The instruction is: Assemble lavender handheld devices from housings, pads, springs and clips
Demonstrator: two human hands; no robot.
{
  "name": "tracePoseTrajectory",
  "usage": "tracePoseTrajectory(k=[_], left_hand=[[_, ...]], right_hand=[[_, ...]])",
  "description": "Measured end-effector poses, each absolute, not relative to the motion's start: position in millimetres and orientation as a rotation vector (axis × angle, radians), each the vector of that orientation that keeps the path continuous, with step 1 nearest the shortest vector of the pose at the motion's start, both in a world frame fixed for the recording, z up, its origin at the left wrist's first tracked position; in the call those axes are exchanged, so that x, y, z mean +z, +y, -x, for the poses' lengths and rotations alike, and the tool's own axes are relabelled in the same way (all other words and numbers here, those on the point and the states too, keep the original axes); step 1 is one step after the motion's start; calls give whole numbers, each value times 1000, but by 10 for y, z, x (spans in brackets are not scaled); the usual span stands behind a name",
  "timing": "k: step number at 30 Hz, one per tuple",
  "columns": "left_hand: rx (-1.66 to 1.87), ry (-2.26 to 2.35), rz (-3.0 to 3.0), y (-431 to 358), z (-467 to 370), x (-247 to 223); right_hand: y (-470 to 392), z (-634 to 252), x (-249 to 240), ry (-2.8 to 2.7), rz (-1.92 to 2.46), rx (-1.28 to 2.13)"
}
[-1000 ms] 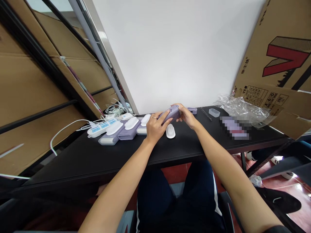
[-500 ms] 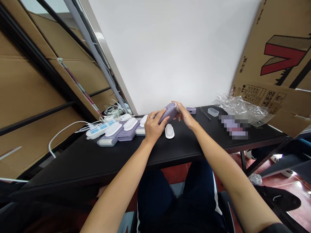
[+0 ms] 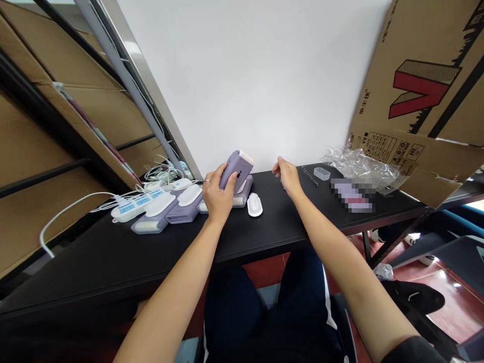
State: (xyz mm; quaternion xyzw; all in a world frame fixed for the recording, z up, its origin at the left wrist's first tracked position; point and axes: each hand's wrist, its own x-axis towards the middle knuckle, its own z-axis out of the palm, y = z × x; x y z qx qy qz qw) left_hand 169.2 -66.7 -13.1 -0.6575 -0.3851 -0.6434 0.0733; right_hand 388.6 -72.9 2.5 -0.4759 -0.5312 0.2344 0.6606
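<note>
My left hand [image 3: 218, 194] is wrapped round a purple handheld device [image 3: 235, 169] with a pale end, tilted above the black table. To its right, my right hand [image 3: 287, 176] is raised over the table with curled fingers; whether anything is in them is hidden. Between the hands and nearer to me lies a small white oval part [image 3: 254, 205]. Just behind the held device, another purple device [image 3: 247, 190] rests on the table, partly covered by my left hand. More purple devices with white oval tops [image 3: 190, 195] lie to the left.
A white power strip [image 3: 141, 202] with tangled cables lies at the left. On the right are a small clear box [image 3: 321, 174], a chain-like strip [image 3: 310, 176], a blurred purple item [image 3: 351, 195] and crumpled clear plastic [image 3: 366, 166]. A large carton [image 3: 412, 111] leans there; a white wall [image 3: 257, 85] stands behind.
My right hand has come away from the purple device, which my left hand now holds alone and has moved left, showing its pale end. The camera view has shifted slightly right.
</note>
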Motion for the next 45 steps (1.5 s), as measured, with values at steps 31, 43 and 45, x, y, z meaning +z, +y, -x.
tracePoseTrajectory(k=[31, 43, 45], left_hand=[[-1902, -1158, 2060, -697, -1720, -130], [-1889, -1164, 2086, -727, -1733, -121], [-1892, -1160, 2085, -729, -1735, -122]], right_hand=[[-698, -4874, -228, -1514, 2296, 57], [-696, -4618, -274, -1941, 2130, -196], [-703, -4587, -271, -1937, 2123, -211]])
